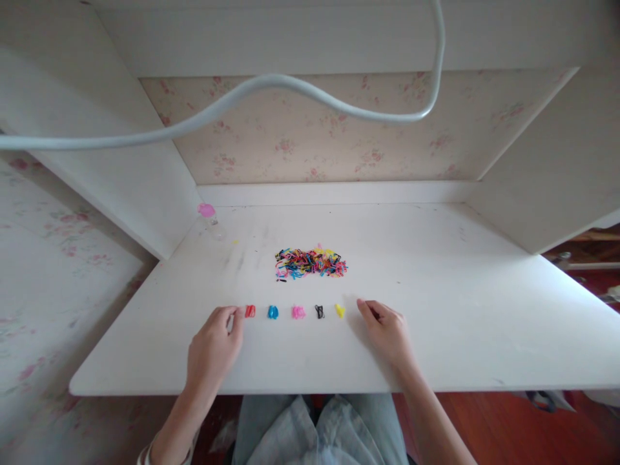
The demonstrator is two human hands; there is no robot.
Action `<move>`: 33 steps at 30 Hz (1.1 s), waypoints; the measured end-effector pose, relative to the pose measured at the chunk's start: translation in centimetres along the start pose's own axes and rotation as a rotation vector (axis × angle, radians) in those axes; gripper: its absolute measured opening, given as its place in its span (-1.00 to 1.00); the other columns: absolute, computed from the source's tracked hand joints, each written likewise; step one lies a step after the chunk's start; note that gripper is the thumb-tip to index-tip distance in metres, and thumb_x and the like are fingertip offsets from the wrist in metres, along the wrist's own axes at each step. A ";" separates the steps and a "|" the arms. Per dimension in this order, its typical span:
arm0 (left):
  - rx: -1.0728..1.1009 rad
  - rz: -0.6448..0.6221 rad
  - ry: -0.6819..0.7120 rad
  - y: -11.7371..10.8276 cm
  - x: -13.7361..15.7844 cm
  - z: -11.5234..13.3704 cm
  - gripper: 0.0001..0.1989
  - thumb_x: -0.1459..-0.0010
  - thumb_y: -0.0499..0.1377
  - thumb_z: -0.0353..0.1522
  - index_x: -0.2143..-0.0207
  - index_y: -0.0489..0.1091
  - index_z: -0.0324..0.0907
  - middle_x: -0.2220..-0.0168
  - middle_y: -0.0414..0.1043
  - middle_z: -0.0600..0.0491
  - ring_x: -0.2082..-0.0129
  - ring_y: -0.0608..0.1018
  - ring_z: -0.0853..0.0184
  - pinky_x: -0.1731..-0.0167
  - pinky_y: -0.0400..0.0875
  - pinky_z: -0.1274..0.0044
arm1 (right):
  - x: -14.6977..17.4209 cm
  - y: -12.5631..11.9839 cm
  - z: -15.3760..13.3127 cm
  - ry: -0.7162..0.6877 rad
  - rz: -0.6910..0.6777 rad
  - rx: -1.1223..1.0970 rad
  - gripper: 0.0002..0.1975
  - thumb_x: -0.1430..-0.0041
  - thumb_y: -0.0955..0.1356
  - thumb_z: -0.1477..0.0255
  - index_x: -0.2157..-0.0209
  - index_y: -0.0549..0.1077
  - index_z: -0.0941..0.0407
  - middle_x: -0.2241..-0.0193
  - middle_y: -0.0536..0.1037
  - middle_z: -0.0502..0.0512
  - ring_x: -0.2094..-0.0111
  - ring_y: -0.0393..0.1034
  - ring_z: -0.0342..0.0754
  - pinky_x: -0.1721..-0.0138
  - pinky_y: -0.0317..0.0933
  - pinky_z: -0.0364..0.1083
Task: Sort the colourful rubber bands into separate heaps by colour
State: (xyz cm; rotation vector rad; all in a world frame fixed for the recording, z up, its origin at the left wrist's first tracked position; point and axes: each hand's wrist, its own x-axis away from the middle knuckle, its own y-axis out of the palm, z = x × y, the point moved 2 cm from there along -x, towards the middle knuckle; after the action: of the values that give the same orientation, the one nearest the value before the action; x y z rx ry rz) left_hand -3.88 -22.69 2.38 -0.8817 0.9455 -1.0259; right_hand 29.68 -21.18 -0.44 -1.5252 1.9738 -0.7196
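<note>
The left hand (pixel 216 345) is just beside a little red bunch (pixel 250 311). The right hand (pixel 387 331) is near a yellow bunch (pixel 340 310). The hands are apart; one cannot tell if their fingers pinch anything. A blue bunch (pixel 273 312), a pink bunch (pixel 298 312) and a black bunch (pixel 320 312) sit between, before a mixed pile (pixel 310 263).

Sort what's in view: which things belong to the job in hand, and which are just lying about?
Apparently in use:
mixed coloured pile
red bunch, beside the left hand
blue bunch
pink bunch
black bunch
yellow bunch, near the right hand

Apparently just around:
pink-topped clear container
white cable
</note>
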 end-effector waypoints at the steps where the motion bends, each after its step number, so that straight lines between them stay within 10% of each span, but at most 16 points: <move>1: -0.006 -0.023 -0.049 0.0 -0.1 -0.9 -0.69 -0.24 -0.07 -0.16 0.30 0.37 -0.14 0.28 0.50 0.05 0.33 0.49 0.37 0.38 0.21 0.59 | 0.0 0.0 0.0 -0.002 -0.003 0.009 -0.50 -0.23 0.16 0.05 0.41 0.55 0.09 0.45 0.57 0.09 0.45 0.39 -0.08 0.40 0.13 -0.16; 15: -0.009 -0.081 -0.084 0.9 0.9 -2.7 -0.61 -0.24 -0.09 -0.13 0.51 0.26 -0.17 0.49 0.42 0.09 0.50 0.39 0.44 0.47 0.02 0.60 | -0.8 1.2 -5.8 -0.107 -0.107 0.104 -0.55 -0.20 0.19 0.09 0.42 0.55 0.07 0.52 0.53 0.01 0.50 0.35 -0.12 0.43 0.12 -0.17; 33: 0.075 -0.091 -0.101 1.0 0.6 -3.2 -0.60 -0.24 -0.07 -0.13 0.54 0.27 -0.17 0.53 0.41 0.11 0.52 0.36 0.47 0.48 0.01 0.61 | -5.8 9.9 -13.7 -0.289 -0.354 0.588 -0.61 -0.30 0.13 0.24 0.18 0.54 -0.02 0.20 0.57 0.10 0.23 0.46 0.03 0.30 0.20 -0.09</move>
State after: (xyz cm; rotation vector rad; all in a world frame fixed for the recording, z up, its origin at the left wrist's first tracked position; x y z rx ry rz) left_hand -6.44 -23.45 0.27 -0.9114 0.7833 -1.0775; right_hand 14.57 -12.22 2.96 -1.5044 1.1495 -1.0428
